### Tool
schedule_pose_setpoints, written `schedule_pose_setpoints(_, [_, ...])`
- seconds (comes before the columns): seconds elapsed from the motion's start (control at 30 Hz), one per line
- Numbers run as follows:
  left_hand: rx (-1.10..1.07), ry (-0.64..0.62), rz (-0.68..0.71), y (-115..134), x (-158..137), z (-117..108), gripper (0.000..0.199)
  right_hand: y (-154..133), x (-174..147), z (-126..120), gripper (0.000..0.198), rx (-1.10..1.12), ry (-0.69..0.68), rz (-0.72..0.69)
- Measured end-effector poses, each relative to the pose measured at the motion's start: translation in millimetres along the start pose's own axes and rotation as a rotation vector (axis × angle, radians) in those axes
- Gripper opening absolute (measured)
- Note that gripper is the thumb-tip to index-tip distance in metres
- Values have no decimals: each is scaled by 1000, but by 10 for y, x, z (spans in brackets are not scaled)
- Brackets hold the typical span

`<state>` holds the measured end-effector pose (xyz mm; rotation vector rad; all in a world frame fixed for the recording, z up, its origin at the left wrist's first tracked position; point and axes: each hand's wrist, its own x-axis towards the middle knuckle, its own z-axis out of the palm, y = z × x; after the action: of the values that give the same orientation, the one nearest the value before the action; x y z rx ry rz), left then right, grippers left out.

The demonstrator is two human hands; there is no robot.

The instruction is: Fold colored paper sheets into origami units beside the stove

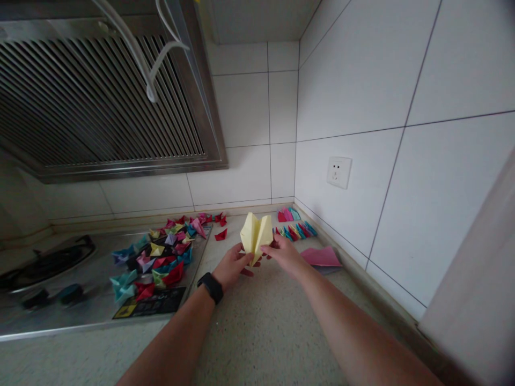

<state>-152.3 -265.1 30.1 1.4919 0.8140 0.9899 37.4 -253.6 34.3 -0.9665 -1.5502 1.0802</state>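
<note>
A pale yellow sheet of folded paper (pixel 257 236), creased down the middle with two raised flaps, is held up above the counter between both hands. My left hand (pixel 233 266), with a black watch (pixel 210 288) on its wrist, grips the paper's lower left side. On the lower right side, my right hand (pixel 285 253) pinches it between thumb and fingers. Just beyond my right hand lie a row of small colourful folded papers (pixel 295 231) and a pink sheet of paper (pixel 322 257).
Many colourful origami pieces (pixel 164 262) cover part of the gas stove (pixel 94 316) at left. A red folded piece (pixel 221 235) lies on the counter (pixel 257 343). A range hood (pixel 120 102) with a hanging white cable (pixel 149 86) overhangs the stove. A socket (pixel 339 172) is on the right wall.
</note>
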Motion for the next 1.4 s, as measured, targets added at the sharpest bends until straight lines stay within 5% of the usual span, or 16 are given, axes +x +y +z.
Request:
schedule_pose_setpoints(0.3, [-63, 100, 68, 11, 14, -61, 44, 37, 39, -70, 44, 0, 54, -4])
schedule_pose_setpoints(1.4, [-156, 67, 34, 11, -1, -72, 41, 24, 36, -93, 49, 12, 58, -2])
